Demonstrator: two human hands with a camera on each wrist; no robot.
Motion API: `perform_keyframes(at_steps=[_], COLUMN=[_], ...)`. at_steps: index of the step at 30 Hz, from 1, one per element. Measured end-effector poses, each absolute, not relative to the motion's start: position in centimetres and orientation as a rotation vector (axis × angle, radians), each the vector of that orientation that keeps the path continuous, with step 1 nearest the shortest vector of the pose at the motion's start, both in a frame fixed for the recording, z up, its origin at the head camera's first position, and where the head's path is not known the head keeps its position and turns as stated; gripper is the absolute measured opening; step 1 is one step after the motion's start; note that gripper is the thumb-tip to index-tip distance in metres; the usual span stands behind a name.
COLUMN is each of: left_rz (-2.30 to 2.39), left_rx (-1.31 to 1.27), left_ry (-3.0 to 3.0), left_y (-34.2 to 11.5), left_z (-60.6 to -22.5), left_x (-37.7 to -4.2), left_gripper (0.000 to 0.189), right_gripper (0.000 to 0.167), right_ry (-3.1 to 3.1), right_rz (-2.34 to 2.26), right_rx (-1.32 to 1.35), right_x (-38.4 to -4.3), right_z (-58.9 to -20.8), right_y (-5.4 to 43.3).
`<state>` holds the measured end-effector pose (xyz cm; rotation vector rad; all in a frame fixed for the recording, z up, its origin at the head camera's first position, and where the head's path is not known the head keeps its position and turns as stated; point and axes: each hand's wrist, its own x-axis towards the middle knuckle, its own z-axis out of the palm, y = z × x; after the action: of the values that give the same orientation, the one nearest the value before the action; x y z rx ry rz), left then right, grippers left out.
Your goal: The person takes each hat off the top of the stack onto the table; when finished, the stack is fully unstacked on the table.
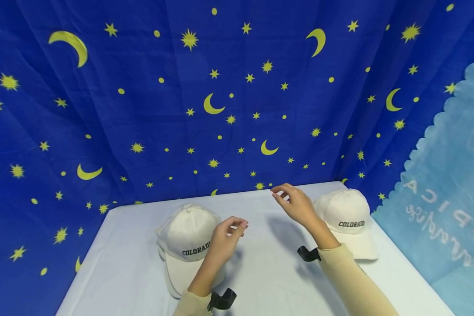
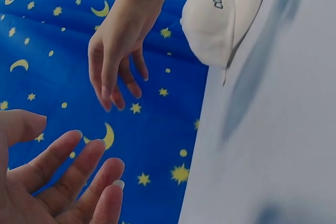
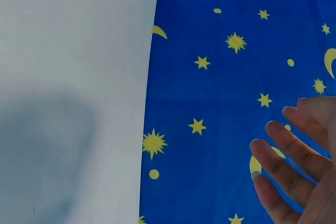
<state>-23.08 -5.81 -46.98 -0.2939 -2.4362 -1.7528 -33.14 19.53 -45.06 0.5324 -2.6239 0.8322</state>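
Observation:
Two cream baseball caps lettered COLORADO rest on a white-covered table. The left cap [image 1: 187, 232] has its brim toward me, with another brim edge showing beneath it. The right cap [image 1: 345, 215] stands near the table's right side and appears again as a cap [image 2: 210, 30] in the left wrist view. My left hand [image 1: 227, 239] is raised in front of the left cap, overlapping its lettering, fingers loosely bent and holding nothing. Beside the right cap my right hand [image 1: 296, 204] hovers above the table, fingers relaxed and spread in its wrist view, with nothing in them.
A blue curtain [image 1: 174, 131] with yellow moons and stars hangs behind the table and along its left. At the right hangs a light-blue cloth [image 1: 450, 188] with white lettering. Black wrist mounts [image 1: 223, 300] sit at both sleeves. The white tabletop [image 1: 256, 272] stretches between the caps.

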Motion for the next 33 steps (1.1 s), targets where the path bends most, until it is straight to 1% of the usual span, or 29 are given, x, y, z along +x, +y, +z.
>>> perform_keyframes(at_steps=[7, 12, 19, 25, 33], left_rz=[-1.713, -1.702, -1.682, -1.697, -1.705], left_rx=[-0.252, -0.229, -0.128, -0.133, -0.097], left_ry=[-2.434, -2.419, -2.417, -2.397, -2.363], left_y=[-7.8, -8.7, -10.5, -11.8, -13.3], left_z=[-47.1, -47.2, -46.8, -46.6, -46.4], left_x=[-22.4, -21.9, -20.7, -20.0, -18.8], left_gripper=[0.014, 0.013, 0.010, 0.012, 0.016], right_gripper=[0.029, 0.030, 0.030, 0.029, 0.031], right_ry=[-2.623, -2.611, -2.603, -2.597, -2.598], right_rz=[0.836, 0.848, 0.881, 0.882, 0.865], right_rx=[0.566, 0.579, 0.622, 0.644, 0.690], right_x=[-33.3, -33.4, -33.4, -33.5, -33.3], right_z=[-45.2, -45.0, -45.1, -45.6, -45.7], right_y=[18.5, 17.7, 16.3, 15.4, 14.1])
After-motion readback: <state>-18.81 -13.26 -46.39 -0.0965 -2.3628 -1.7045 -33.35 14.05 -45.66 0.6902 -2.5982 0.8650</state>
